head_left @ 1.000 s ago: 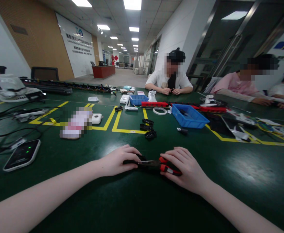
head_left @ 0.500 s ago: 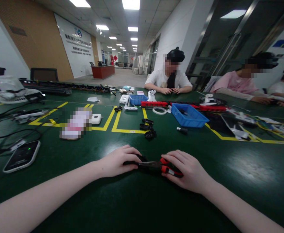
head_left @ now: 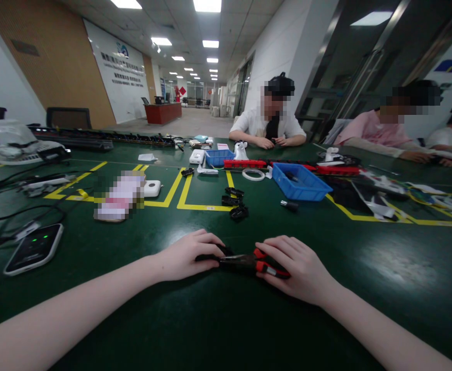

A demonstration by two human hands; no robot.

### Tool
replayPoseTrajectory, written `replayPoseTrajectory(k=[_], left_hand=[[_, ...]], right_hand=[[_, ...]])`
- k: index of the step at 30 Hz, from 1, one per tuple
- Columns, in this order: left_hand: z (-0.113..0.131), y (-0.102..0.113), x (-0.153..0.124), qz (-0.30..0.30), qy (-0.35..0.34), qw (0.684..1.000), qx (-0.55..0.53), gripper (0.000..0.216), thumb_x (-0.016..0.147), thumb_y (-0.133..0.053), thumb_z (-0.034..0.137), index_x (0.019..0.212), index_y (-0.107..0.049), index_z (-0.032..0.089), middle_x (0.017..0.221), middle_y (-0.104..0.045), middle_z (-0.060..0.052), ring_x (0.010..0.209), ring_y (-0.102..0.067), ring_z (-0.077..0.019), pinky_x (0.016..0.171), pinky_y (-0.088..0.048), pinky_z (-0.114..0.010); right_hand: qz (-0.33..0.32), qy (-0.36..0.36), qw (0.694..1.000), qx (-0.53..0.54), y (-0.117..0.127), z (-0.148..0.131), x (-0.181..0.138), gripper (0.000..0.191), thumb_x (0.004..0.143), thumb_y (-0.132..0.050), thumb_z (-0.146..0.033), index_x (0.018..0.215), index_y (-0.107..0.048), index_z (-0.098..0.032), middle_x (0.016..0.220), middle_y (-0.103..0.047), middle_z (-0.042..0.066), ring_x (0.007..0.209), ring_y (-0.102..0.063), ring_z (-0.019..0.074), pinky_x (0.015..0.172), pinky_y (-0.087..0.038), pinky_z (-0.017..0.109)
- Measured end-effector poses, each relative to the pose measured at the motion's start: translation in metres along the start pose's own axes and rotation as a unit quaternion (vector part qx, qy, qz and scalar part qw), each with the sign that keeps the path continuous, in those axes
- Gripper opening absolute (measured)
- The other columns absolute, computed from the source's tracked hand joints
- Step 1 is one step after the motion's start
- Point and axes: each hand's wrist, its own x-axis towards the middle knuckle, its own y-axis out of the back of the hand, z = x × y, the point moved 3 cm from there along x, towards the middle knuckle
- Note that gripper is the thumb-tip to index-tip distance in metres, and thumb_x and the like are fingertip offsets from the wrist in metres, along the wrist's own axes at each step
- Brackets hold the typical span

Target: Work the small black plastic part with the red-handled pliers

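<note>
My left hand [head_left: 189,255] rests on the green table [head_left: 226,319] with its fingers closed over a small black part [head_left: 214,254]. My right hand [head_left: 297,268] grips red-and-black-handled pliers [head_left: 254,264], whose jaws point left and meet the black part between my hands. Just beyond my hands lie a few loose black parts [head_left: 235,203] and a small dark cylinder [head_left: 289,204].
A blue bin [head_left: 301,183] and a smaller blue tray [head_left: 218,156] stand farther back, with red strips [head_left: 245,164] between them. A black device with green lights [head_left: 33,248] and cables lie at left. Other people sit across and at right. Yellow tape lines [head_left: 195,207] mark the table.
Both hands stay in the same grip on the part and the pliers. Only the camera has shifted a little.
</note>
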Motion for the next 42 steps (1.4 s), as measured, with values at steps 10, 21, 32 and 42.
replayPoseTrajectory(k=[10, 21, 32, 42], left_hand=[[0.0011, -0.0004, 0.0002, -0.001, -0.006, 1.000, 0.003, 0.020, 0.096, -0.060, 0.020, 0.115, -0.067, 0.022, 0.128, -0.062, -0.008, 0.113, -0.057, -0.0243, 0.098, -0.046, -0.041], [0.0002, -0.0010, -0.0005, -0.001, -0.006, 1.000, 0.005, 0.021, 0.096, -0.061, 0.022, 0.116, -0.067, 0.023, 0.125, -0.063, -0.007, 0.111, -0.057, -0.0238, 0.099, -0.046, -0.041], [-0.0017, -0.0019, -0.0007, 0.008, -0.010, 1.000, 0.021, 0.022, 0.096, -0.060, 0.023, 0.117, -0.068, 0.023, 0.126, -0.064, -0.008, 0.111, -0.059, -0.0238, 0.095, -0.048, -0.040], [-0.0018, -0.0024, -0.0008, 0.010, -0.017, 1.000, 0.024, 0.023, 0.097, -0.060, 0.024, 0.118, -0.067, 0.023, 0.126, -0.064, -0.008, 0.111, -0.058, -0.0238, 0.097, -0.048, -0.040]], right_hand=[[0.000, 0.005, 1.000, 0.015, -0.0009, -0.0017, -0.0015, 0.041, 0.086, -0.067, -0.036, 0.120, -0.063, -0.012, 0.105, -0.071, 0.014, 0.089, -0.067, 0.0239, 0.075, -0.056, 0.037], [0.001, 0.011, 1.000, 0.014, 0.0017, -0.0010, 0.0003, 0.040, 0.087, -0.067, -0.034, 0.120, -0.062, -0.013, 0.105, -0.071, 0.013, 0.088, -0.067, 0.0232, 0.073, -0.056, 0.036], [0.004, -0.001, 1.000, 0.025, -0.0014, -0.0017, -0.0007, 0.041, 0.085, -0.068, -0.034, 0.120, -0.063, -0.014, 0.105, -0.071, 0.013, 0.089, -0.067, 0.0230, 0.074, -0.056, 0.036], [0.005, 0.013, 1.000, 0.013, -0.0005, 0.0006, -0.0009, 0.041, 0.086, -0.068, -0.034, 0.121, -0.062, -0.013, 0.106, -0.071, 0.014, 0.089, -0.066, 0.0237, 0.074, -0.056, 0.037]])
